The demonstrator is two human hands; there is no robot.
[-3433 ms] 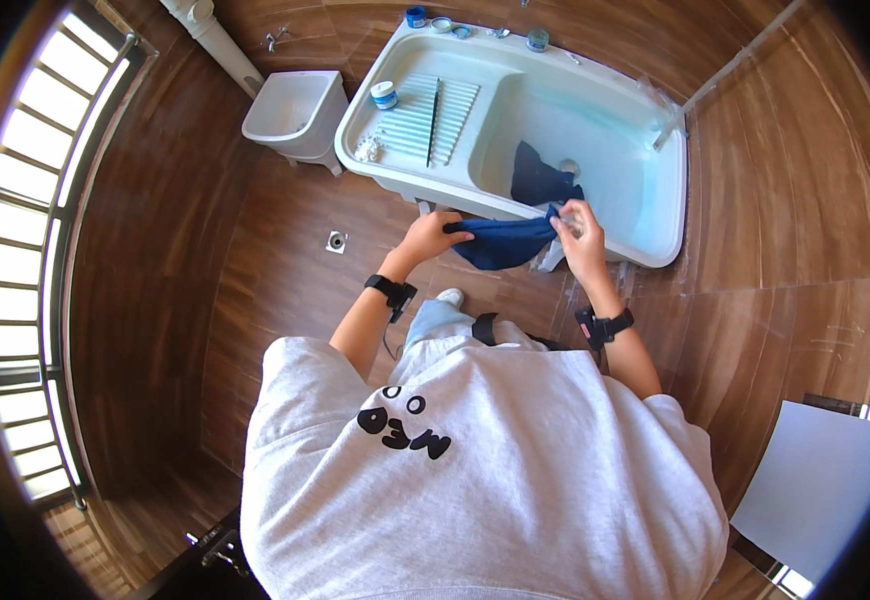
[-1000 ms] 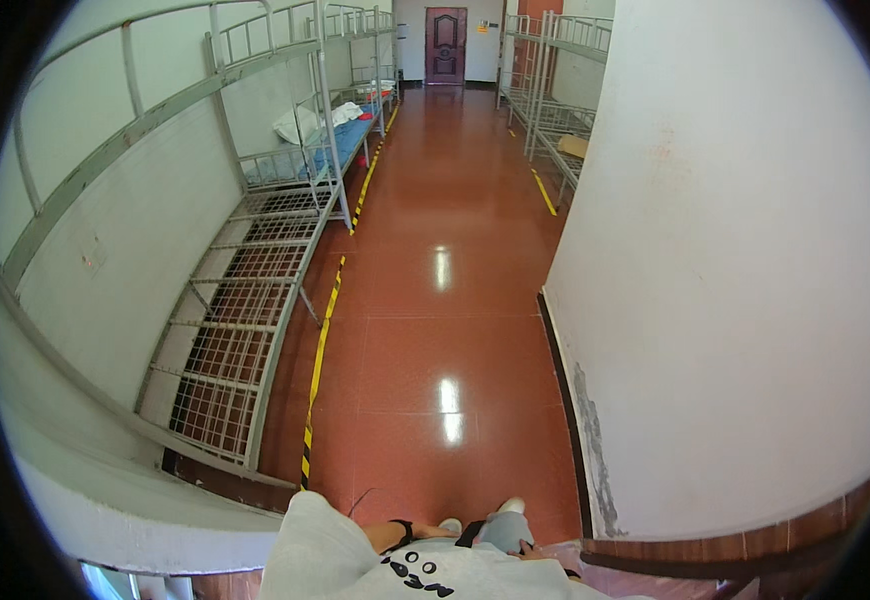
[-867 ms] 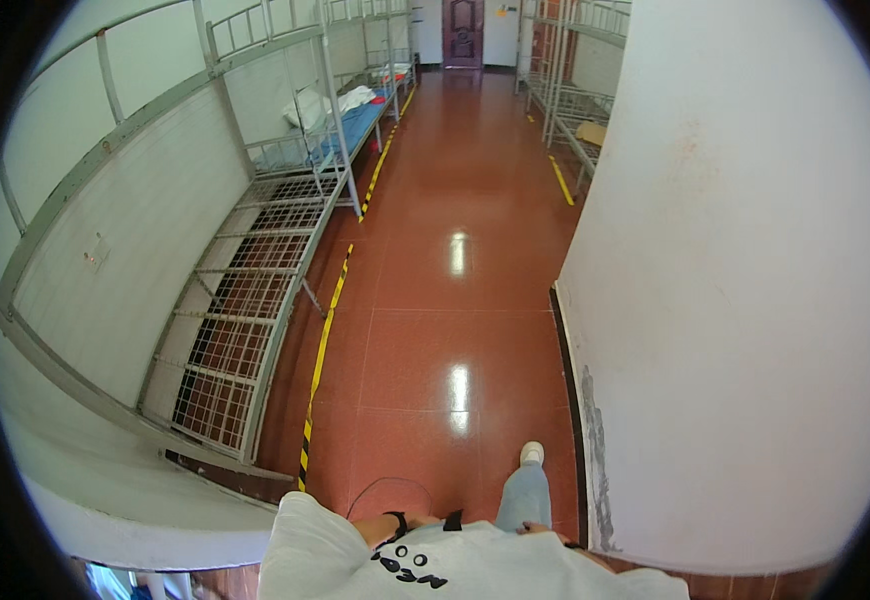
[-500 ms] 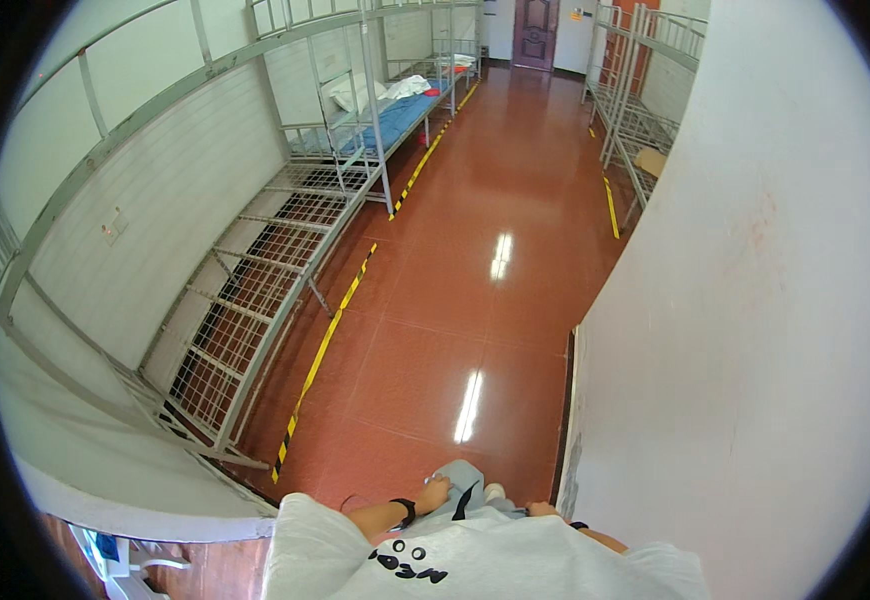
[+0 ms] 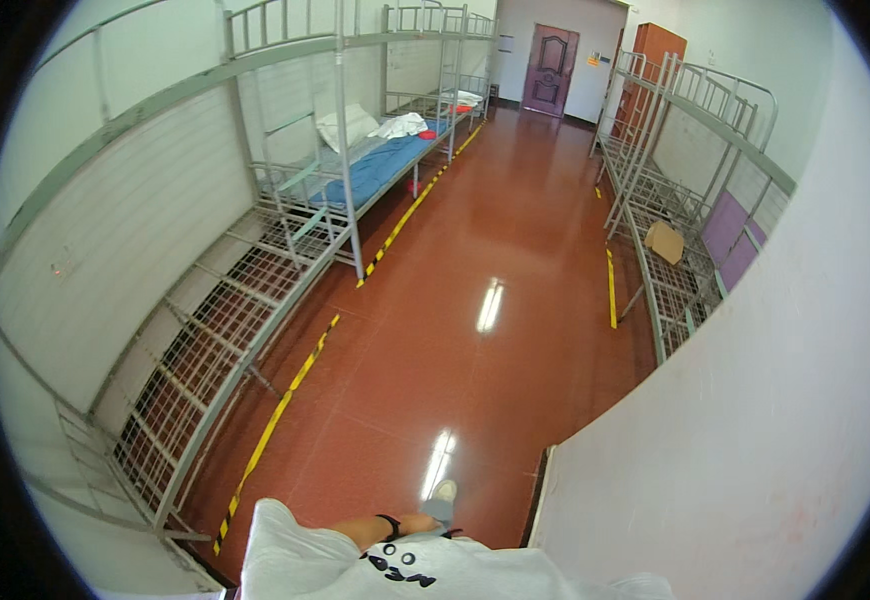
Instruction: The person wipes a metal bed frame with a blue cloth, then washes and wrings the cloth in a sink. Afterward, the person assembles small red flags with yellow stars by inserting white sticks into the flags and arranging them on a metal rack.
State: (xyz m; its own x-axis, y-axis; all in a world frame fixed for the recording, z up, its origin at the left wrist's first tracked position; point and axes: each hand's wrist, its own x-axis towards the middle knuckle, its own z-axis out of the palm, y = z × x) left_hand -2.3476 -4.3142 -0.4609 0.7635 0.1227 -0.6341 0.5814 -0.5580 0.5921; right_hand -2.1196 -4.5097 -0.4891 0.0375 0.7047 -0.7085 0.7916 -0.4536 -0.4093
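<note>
Although within view at six o'clock, mostly cut off by the white shirt [image 5: 515, 570]: left hand [image 5: 419, 523], small and blurred, just beside the grey trouser leg [image 5: 438, 511]. Cannot tell the spread of the fingers, nor any hold on the cloth; cannot tell touching from merely lying close. Cannot make out the right hand, nor the set of its fingers.

Bare left forearm [image 5: 355, 531] emerging from the sleeve [image 5: 285, 540] at seven o'clock, running nearly level toward three o'clock, with a black band [image 5: 389, 527] around the wrist. Palm too blurred for reading its facing.

Trouser leg at six o'clock, foreshortened, its upper part hidden by the shirt; long axis toward twelve, ending in a pale shoe [image 5: 444, 490] on the red floor [image 5: 385, 400], toe roughly toward twelve.

At eight to nine o'clock, a bare bunk frame [image 5: 240, 345], long axis toward one, upper tier cut off by the dark rim. Beside it, a yellow-and-black tape strip [image 5: 280, 425], also slanting toward one. At eleven, a blue mattress [image 5: 380, 172]. At four, a pale wall [image 5: 735, 430] hiding the near end of the far bunk [image 5: 655, 290].
</note>
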